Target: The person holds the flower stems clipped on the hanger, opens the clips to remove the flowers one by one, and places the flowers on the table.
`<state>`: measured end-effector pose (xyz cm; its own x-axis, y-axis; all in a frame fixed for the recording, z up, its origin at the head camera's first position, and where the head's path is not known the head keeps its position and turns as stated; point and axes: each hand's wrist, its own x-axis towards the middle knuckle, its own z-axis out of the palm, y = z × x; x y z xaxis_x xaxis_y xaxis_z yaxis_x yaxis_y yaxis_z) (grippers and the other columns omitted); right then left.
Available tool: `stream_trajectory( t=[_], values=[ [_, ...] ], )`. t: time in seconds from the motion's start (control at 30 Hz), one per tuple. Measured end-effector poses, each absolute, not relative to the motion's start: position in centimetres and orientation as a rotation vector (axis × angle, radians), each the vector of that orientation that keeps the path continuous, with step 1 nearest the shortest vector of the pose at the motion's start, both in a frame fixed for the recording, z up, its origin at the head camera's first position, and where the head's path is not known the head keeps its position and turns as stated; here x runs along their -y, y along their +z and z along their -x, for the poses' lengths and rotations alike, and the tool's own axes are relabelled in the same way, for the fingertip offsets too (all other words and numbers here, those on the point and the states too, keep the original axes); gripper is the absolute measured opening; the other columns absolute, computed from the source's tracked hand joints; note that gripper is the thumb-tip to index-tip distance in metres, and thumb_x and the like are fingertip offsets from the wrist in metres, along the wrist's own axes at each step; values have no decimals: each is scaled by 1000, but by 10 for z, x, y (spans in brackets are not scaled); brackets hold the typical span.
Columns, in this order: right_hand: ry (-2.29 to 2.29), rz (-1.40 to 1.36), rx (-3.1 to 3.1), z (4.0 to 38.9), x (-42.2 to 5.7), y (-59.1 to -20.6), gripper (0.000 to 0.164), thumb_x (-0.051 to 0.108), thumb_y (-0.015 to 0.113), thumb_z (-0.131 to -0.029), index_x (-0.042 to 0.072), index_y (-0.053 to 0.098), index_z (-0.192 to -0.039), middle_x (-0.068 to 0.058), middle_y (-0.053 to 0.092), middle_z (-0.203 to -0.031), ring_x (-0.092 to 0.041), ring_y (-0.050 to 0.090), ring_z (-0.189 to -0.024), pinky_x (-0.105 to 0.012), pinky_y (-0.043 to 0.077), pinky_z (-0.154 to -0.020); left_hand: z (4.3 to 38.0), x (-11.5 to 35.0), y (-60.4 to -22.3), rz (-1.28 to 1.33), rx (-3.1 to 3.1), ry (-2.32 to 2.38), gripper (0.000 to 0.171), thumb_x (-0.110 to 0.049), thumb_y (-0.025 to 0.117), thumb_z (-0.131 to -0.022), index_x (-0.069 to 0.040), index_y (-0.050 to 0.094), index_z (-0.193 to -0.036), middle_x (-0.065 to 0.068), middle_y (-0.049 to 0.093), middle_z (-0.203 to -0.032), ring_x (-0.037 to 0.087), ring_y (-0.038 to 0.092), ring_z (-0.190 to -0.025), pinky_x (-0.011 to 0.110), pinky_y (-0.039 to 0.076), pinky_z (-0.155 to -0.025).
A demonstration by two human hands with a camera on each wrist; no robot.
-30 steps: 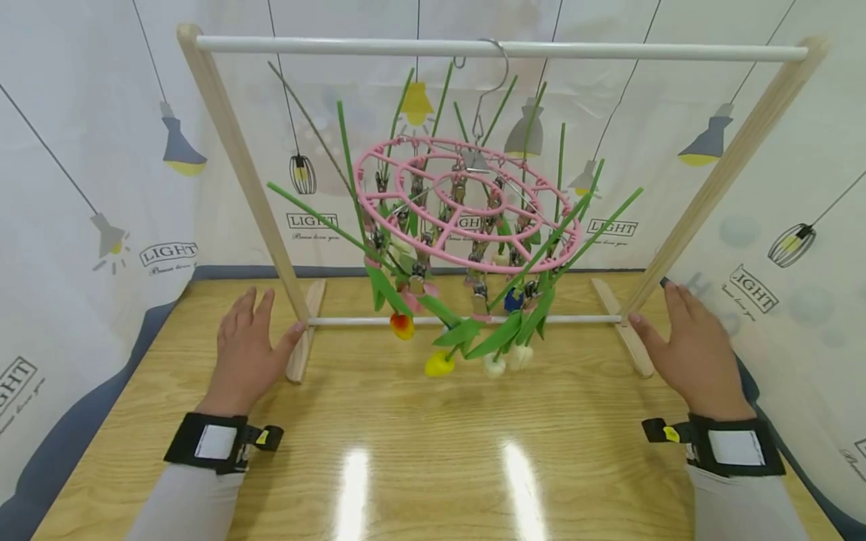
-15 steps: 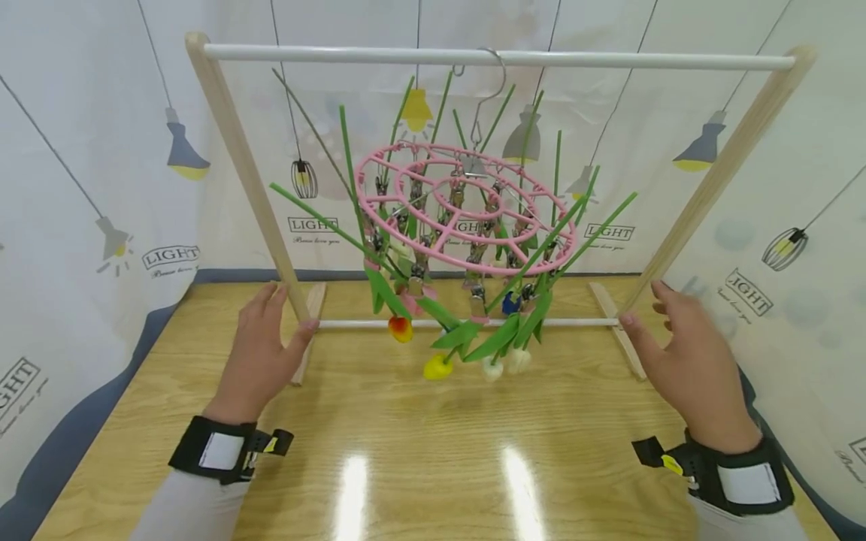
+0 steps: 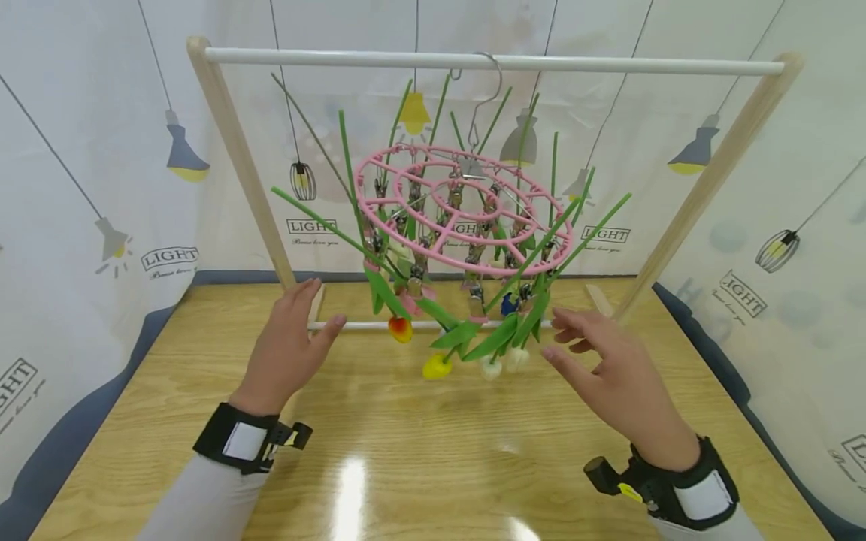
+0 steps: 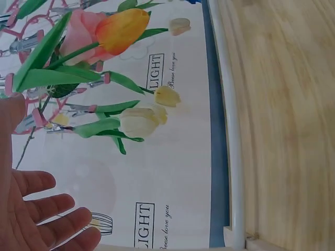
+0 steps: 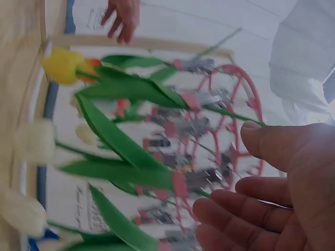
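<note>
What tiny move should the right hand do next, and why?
Maybe the right hand should ease gently closer to the white tulips: they hang head-down near it in the head view, and it holds nothing.

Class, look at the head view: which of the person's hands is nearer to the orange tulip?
Left. The left hand is beside the orange tulip, on its left, not touching it. The right hand is farther off, on the other side, past the white tulips.

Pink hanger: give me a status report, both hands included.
Left hand empty. Right hand empty, by the white tulips. Pink hanger hung on white top bar, flowers clipped heads-down. Long stems jutting outward, possible snag.
</note>
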<state>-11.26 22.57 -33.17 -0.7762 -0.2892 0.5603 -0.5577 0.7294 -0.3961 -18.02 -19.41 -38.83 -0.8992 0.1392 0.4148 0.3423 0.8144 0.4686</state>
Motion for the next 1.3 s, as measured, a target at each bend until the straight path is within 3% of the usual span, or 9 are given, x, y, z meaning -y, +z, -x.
stream_trajectory(
  t=[0.1, 0.3, 0.63, 1.07, 1.3],
  values=[
    [906, -695, 2470, 117, -210, -340, 49, 7, 79, -92, 3, 65, -138, -7, 73, -114, -18, 70, -97, -29, 61, -75, 181, 190, -387, 366, 2618, -786, 72, -45, 56, -107, 4, 37, -157, 29, 40, -158, 50, 39, -146, 66, 38, -116],
    [1157, -645, 2442, 125, -184, -357, 41, 10, 79, -92, 7, 69, -132, -5, 74, -107, -13, 69, -95, -23, 59, -73, 183, 182, -388, 384, 2574, -815, 70, -43, 57, -107, 6, 39, -155, 29, 43, -157, 48, 41, -145, 65, 39, -116],
    [1398, -467, 2308, 139, -146, -368, 36, 10, 81, -91, 2, 69, -124, -11, 75, -109, -19, 70, -94, -22, 59, -76, 182, 180, -396, 384, 2525, -853, 67, -41, 59, -107, 3, 42, -154, 26, 45, -157, 46, 43, -145, 64, 40, -116],
    [1546, -315, 2267, 145, -130, -376, 22, 14, 83, -90, 3, 71, -106, -12, 75, -99, -13, 69, -81, -22, 58, -70, 182, 184, -395, 372, 2524, -846, 66, -40, 58, -107, 4, 43, -153, 27, 46, -155, 46, 42, -146, 64, 40, -116],
    [1634, -324, 2279, 146, -131, -375, 14, 12, 79, -94, 2, 69, -97, -13, 77, -106, -8, 71, -82, -21, 57, -69, 181, 184, -394, 368, 2526, -860, 65, -37, 60, -106, 4, 43, -153, 26, 46, -155, 44, 42, -145, 62, 39, -118]
  ],
)
